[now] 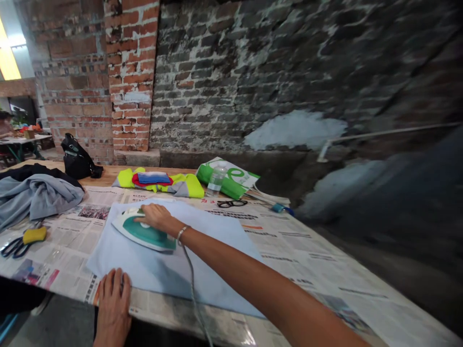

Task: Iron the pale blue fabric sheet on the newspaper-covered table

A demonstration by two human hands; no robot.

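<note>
My right hand (155,217) is wrapped round the handle of a white and teal clothes iron (144,234). The iron rests on a pale blue cloth (213,260) spread over newspaper, its tip pointing left. From its heel a grey cord (193,284) runs down past my wrist and off the front edge. My left hand (114,301) lies flat at the table's front edge, fingers stretched out, fingertips at the cloth's near left border. It holds nothing.
Newspaper (289,241) covers the table. Left are scissors (16,246), a yellow sponge (35,234) and grey clothing (39,195). Behind lie a yellow vest (188,185), a clear bottle (217,179), a green-white bag (231,179), glasses (232,204) and a black bag (77,159).
</note>
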